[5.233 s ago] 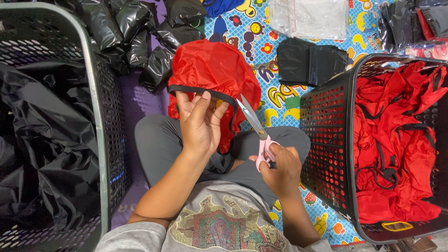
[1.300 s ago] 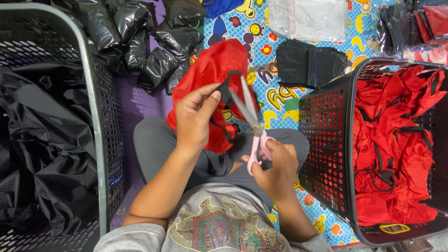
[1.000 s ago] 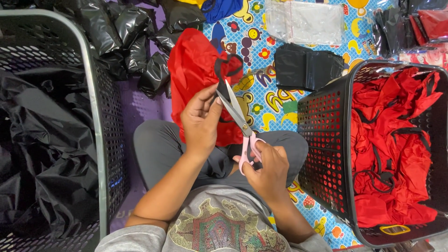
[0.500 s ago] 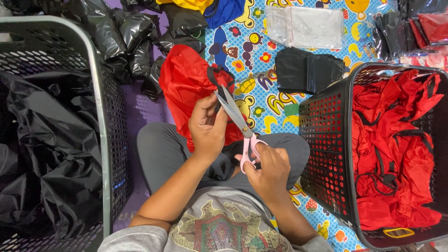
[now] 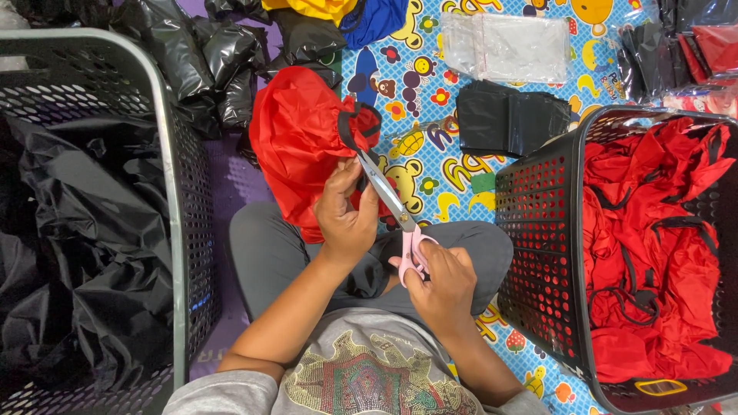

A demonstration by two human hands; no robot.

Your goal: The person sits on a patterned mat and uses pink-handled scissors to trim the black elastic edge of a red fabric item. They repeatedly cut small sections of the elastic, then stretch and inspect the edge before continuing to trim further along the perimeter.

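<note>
My left hand (image 5: 346, 217) grips a red fabric bag (image 5: 296, 142) with black trim, held up over my lap. My right hand (image 5: 442, 280) holds pink-handled scissors (image 5: 393, 206); the metal blades point up-left and meet the black trim of the bag just above my left thumb. The bag hangs crumpled to the left of the blades. My crossed legs in grey trousers (image 5: 269, 250) lie beneath both hands.
A black basket (image 5: 538, 253) full of red bags stands at my right. A grey basket (image 5: 175, 200) with black fabric stands at my left. Black bags (image 5: 507, 119), a clear plastic packet (image 5: 507, 46) and crumpled black plastic (image 5: 207, 61) lie on the colourful mat ahead.
The red bag has turned and shifted left in my left hand. The scissors moved from beside the bag to its black trim, blades closing in near my thumb.
</note>
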